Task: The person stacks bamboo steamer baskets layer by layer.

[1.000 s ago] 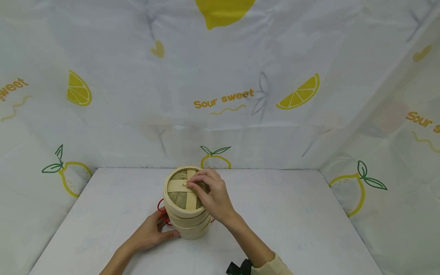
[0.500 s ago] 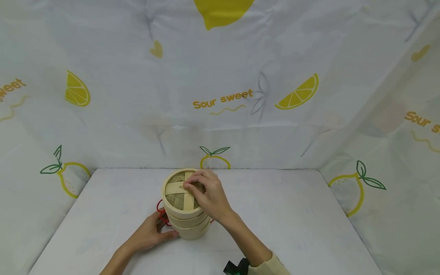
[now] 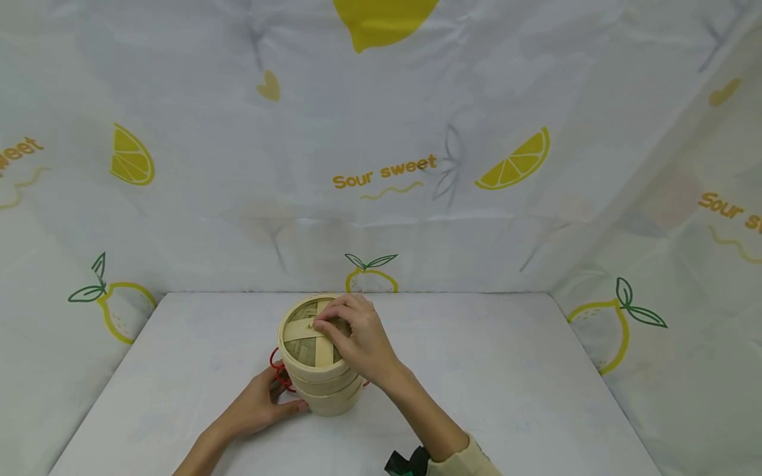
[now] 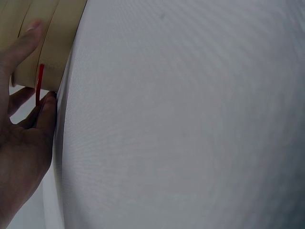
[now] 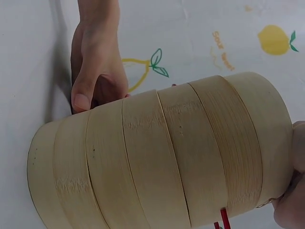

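A stack of round bamboo steamer baskets [image 3: 330, 404] stands near the middle of the table, topped by a woven lid [image 3: 301, 332] with crossed bamboo strips. My right hand [image 3: 361, 336] pinches the lid at its centre between thumb and fingers. Low on the stack's left side, my left hand [image 3: 258, 401] holds it, thumb in front and fingers reaching behind. Red loops [image 3: 276, 357] stick out beside those fingers. In the right wrist view the tiers [image 5: 143, 152] appear closely stacked, and the right fingertips [image 5: 290, 207] show at the lid end.
The white-covered table [image 3: 506, 383] extends on both sides of the stack. Behind it rises a lemon-printed white cloth [image 3: 238, 231], which also lines the sides. A black item [image 3: 407, 461] sits at the right sleeve.
The lid and my right hand have come slightly down and to the left on the stack. My left hand keeps its place low on the side.
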Tool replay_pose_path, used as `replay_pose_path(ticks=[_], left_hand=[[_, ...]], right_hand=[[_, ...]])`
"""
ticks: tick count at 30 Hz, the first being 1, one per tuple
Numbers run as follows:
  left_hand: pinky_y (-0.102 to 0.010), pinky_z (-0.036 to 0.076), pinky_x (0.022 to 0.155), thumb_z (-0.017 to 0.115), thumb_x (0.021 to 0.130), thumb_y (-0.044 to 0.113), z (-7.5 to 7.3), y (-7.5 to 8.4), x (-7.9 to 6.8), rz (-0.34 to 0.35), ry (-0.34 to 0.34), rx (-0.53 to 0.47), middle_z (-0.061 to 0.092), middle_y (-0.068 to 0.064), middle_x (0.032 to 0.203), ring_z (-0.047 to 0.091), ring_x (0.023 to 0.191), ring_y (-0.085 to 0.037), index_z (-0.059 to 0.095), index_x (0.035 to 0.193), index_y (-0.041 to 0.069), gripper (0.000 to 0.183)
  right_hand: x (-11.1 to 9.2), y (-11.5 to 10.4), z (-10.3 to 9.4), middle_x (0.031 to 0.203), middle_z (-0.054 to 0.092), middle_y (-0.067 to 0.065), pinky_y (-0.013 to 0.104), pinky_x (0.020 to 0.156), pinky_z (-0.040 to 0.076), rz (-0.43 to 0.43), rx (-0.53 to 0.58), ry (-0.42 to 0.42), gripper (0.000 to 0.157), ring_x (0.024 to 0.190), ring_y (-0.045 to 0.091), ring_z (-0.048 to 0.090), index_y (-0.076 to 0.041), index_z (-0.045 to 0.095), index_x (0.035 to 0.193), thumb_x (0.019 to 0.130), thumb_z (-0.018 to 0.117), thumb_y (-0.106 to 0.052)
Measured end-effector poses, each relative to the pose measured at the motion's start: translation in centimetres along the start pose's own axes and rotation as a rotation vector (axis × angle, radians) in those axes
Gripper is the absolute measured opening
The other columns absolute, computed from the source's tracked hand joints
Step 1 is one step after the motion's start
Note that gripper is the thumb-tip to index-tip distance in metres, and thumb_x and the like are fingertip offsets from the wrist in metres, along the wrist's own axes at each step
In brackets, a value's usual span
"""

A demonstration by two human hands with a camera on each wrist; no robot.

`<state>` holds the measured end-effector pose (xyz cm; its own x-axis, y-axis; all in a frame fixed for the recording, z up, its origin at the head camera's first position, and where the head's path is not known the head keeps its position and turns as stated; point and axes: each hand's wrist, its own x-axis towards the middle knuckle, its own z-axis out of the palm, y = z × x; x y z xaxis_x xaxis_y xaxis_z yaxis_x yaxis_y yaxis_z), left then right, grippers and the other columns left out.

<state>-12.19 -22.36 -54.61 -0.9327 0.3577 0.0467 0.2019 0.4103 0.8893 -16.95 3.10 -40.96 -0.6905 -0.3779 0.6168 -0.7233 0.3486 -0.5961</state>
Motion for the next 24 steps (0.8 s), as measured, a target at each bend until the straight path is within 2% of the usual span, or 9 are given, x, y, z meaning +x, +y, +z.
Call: replay_pose_path(ticks=[15,17,20,24], left_hand=[[-0.007,0.045,0.115,0.092,0.089,0.036,0.02,0.02,0.04,0.0,-0.001,-0.008,0.066,-0.013,0.148,0.057,0.136,0.005,0.05,0.155,0.005,0.085],[-0.013,0.048,0.117,0.091,0.089,0.037,0.02,0.07,0.05,-0.003,-0.004,-0.001,0.066,-0.013,0.149,0.057,0.137,0.004,0.05,0.155,0.005,0.084],[-0.028,0.053,0.121,0.091,0.09,0.038,0.05,0.16,0.06,-0.018,-0.004,0.009,0.066,-0.011,0.148,0.058,0.137,0.002,0.051,0.155,0.006,0.083],[-0.045,0.054,0.122,0.091,0.089,0.04,0.09,0.25,0.0,-0.025,-0.003,0.025,0.068,-0.009,0.145,0.059,0.134,0.002,0.052,0.153,0.006,0.082]], right_hand=[[-0.03,0.03,0.02,0.104,0.078,0.002,0.034,0.099,0.055,0.031,0.038,0.01,0.01,0.109,0.019,0.067,-0.011,0.082,0.1,0.095,0.085,-0.018],[-0.05,0.01,-0.01,0.104,0.078,0.001,0.034,0.1,0.055,0.031,0.041,0.014,0.01,0.109,0.019,0.067,-0.011,0.082,0.1,0.094,0.085,-0.018],[-0.09,-0.03,-0.04,0.104,0.078,0.002,0.035,0.102,0.056,0.022,0.048,0.019,0.01,0.11,0.02,0.068,-0.011,0.082,0.1,0.094,0.085,-0.017],[-0.16,-0.03,-0.02,0.105,0.078,0.003,0.035,0.103,0.057,0.02,0.06,0.024,0.01,0.111,0.021,0.068,-0.01,0.081,0.101,0.094,0.085,-0.016]])
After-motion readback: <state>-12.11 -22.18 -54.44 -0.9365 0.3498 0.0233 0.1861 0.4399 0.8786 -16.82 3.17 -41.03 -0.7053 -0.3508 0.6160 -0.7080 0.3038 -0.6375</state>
